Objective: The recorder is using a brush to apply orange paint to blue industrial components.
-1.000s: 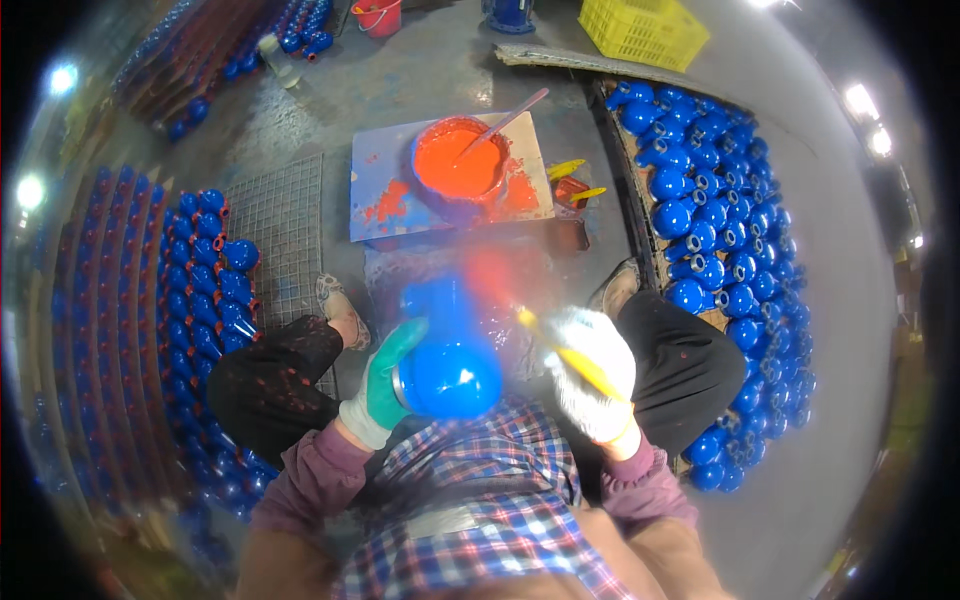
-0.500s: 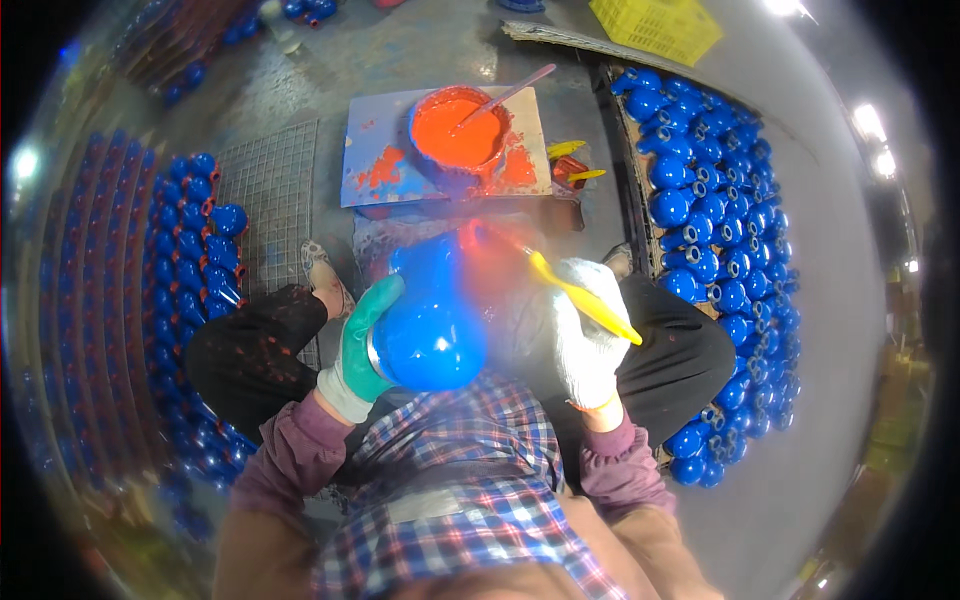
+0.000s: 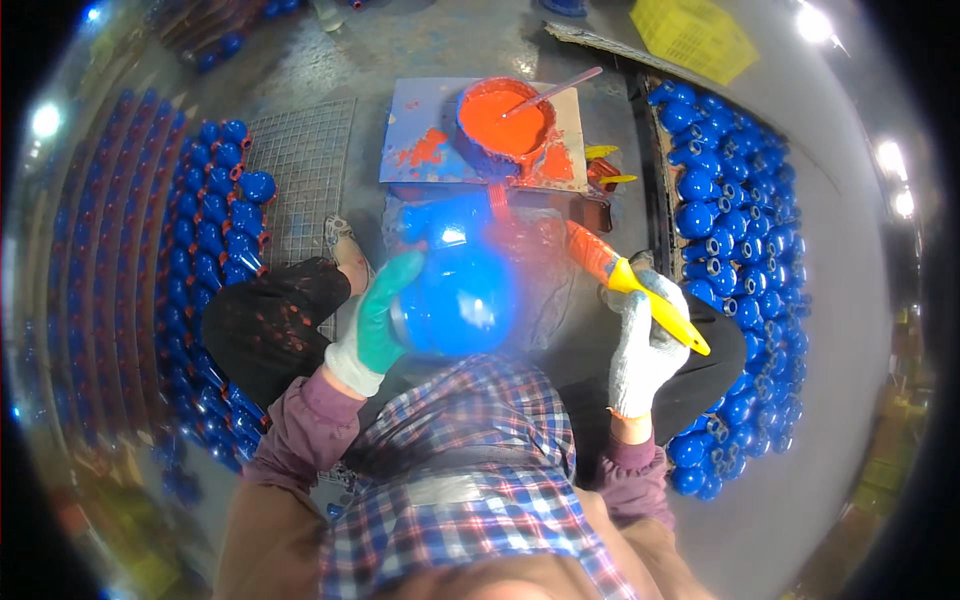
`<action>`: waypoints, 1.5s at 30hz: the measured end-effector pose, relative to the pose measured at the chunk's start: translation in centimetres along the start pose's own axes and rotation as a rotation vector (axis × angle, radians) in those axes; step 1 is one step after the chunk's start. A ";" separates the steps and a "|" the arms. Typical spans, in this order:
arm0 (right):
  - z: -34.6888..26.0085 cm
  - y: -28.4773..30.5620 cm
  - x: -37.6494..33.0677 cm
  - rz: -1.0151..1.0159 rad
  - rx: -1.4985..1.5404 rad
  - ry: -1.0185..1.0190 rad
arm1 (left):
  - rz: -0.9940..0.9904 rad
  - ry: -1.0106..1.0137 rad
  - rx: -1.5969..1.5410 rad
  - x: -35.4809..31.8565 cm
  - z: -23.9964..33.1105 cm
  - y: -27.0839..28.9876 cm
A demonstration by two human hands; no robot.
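A glossy blue, rounded vase with a narrower neck [image 3: 462,300] is held over my lap, its neck pointing away from me. My left hand [image 3: 382,318], in a green and white glove, grips it from the left side. In my right hand [image 3: 648,345], gloved in white knit, is a paintbrush with a yellow handle [image 3: 660,308]; its bristles are coated orange-red and stand apart from the vase, to its right. Beyond the vase sits a bucket of orange-red paint [image 3: 505,118] with a stick [image 3: 555,92] leaning in it. A smear on the lens blurs the space beside the vase.
The bucket stands on a paint-stained board [image 3: 412,150]. Yellow-handled brushes [image 3: 612,178] lie at its right. Many blue vases [image 3: 735,220] are stacked on the right, and more blue vases [image 3: 215,215] with red rims on the left. A wire grid [image 3: 300,165] and yellow crate [image 3: 695,38] lie farther off.
My right hand has drawn the brush away from the vase's neck, to the right. The vase stays in my left hand, and the whole view has shifted slightly.
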State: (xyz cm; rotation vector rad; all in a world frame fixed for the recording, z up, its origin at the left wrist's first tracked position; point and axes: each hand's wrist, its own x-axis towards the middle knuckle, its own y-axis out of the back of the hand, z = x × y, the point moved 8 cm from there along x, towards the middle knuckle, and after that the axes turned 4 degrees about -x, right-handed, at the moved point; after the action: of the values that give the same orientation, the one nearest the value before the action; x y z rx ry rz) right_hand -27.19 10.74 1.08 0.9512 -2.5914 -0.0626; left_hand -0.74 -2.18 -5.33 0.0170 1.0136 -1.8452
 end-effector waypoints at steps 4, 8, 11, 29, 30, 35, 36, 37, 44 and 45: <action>-0.8 0.8 0.5 0.054 0.063 -0.088 | -0.344 0.030 -0.280 -2.4 3.2 -0.6; -0.3 0.1 1.3 0.078 0.054 -0.096 | -0.190 0.093 -0.474 1.0 -2.2 2.1; 1.0 -0.8 1.4 0.047 0.103 -0.168 | -0.140 0.114 -0.705 2.4 -5.0 3.5; 7.6 -12.2 13.6 -0.069 -0.011 -0.039 | -0.190 0.332 -0.744 3.0 -0.4 -1.9; 8.3 -13.3 14.3 -0.068 -0.064 0.027 | -0.136 0.201 -0.423 3.6 0.5 -0.7; 9.4 -18.2 14.8 -0.125 -0.578 0.323 | -0.087 0.134 -0.196 4.7 2.3 1.4; 10.0 -18.4 15.0 -0.133 -0.576 0.315 | -0.077 0.138 -0.197 5.0 2.2 1.6; 9.9 -18.9 14.9 -0.177 -0.637 0.367 | -0.089 0.147 -0.252 5.2 1.9 1.7; 10.1 -13.7 15.3 -0.155 -0.218 0.047 | -0.077 0.005 -0.170 5.5 2.7 1.8; 11.2 -13.1 15.1 -0.146 -0.097 -0.068 | -0.081 0.003 -0.158 5.2 2.7 1.8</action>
State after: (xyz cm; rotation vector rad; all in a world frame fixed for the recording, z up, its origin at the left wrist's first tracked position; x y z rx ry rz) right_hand -33.72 -9.86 -6.46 1.1189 -2.5495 -0.2610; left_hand -0.93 -8.11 -6.87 -0.1174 1.1752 -1.8328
